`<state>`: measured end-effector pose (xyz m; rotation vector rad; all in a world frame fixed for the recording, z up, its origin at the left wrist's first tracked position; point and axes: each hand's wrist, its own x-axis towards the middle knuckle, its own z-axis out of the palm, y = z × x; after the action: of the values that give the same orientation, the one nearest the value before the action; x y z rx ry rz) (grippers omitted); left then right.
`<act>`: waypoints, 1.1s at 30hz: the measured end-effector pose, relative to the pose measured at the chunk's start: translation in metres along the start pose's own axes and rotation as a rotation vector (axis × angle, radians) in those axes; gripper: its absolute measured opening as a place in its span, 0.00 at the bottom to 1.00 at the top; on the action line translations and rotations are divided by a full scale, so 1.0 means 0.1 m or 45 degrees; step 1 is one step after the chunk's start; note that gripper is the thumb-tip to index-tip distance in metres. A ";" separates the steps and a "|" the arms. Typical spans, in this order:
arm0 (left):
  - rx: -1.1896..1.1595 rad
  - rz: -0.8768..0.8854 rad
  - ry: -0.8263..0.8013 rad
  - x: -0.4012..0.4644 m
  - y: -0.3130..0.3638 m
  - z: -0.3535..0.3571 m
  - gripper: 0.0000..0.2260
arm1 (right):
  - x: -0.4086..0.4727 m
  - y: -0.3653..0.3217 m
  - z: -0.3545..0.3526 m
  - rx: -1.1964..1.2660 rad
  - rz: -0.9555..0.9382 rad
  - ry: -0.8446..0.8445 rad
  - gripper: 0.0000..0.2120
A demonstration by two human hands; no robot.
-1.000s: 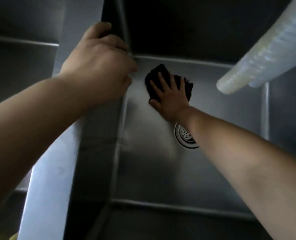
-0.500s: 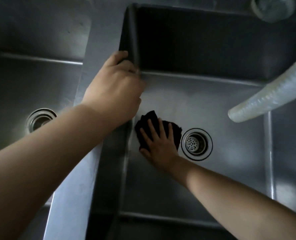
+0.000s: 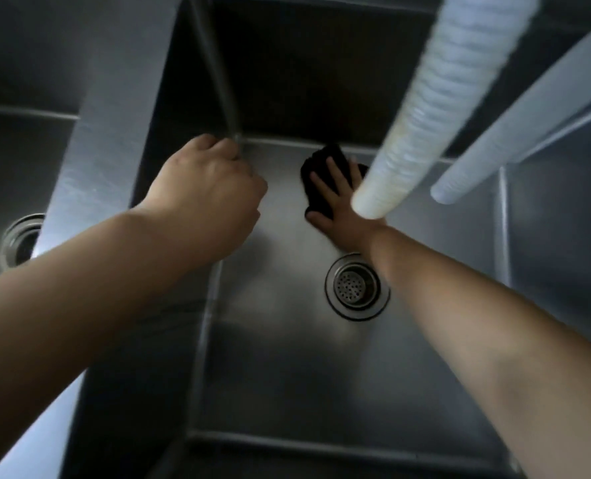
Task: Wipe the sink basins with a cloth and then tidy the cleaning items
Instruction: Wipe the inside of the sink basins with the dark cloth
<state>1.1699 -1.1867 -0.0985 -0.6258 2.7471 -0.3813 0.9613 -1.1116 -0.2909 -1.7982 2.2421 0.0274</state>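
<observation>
I look down into a deep steel sink basin (image 3: pixel 280 368). A dark cloth (image 3: pixel 321 171) lies flat on the basin floor against the back wall, and my right hand (image 3: pixel 339 216) presses on it with fingers spread. A white hose hides part of that hand. My left hand (image 3: pixel 207 195) is curled in a loose fist at the divider (image 3: pixel 90 160) between the two basins; whether it grips the edge is unclear. The round drain strainer (image 3: pixel 356 288) sits just nearer me than my right hand.
Two pale ribbed hoses hang into the basin from the upper right, the thicker hose (image 3: pixel 425 108) in front of the cloth, the thinner hose (image 3: pixel 515 126) to its right. A second basin with its own drain (image 3: pixel 19 243) lies to the left.
My right hand slid the cloth from beside the drain back toward the rear wall. The view shifted, so the hoses now reach further across the frame. The left hand stayed at the divider.
</observation>
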 end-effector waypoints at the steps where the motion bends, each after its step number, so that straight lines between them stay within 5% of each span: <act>1: -0.027 -0.004 -0.001 0.02 0.09 0.01 0.14 | -0.04 0.14 -0.03 0.006 0.028 0.007 0.35; 8: -0.164 0.042 0.021 -0.02 0.59 0.02 0.07 | -0.31 1.05 -0.12 -0.149 0.316 0.032 0.33; 12: -0.220 0.093 -0.004 0.00 0.72 0.20 0.13 | -0.61 1.50 -0.13 -0.110 0.522 0.027 0.30; 19: -0.217 0.155 -0.013 -0.12 0.88 0.24 0.14 | -1.32 1.33 -0.07 -0.149 0.559 -0.138 0.32; 26: -0.158 0.207 -0.079 -0.46 0.54 0.06 0.16 | -2.51 0.76 -0.01 -0.239 0.602 -0.767 0.44; 33: -0.224 0.102 0.206 -0.90 -0.06 0.08 0.15 | -3.15 0.14 0.05 -0.182 0.928 -1.342 0.55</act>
<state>1.2522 -1.1524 -0.0833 -0.5458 2.9733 -0.1806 1.0107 -0.8063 -0.2290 -0.5887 1.8921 1.0148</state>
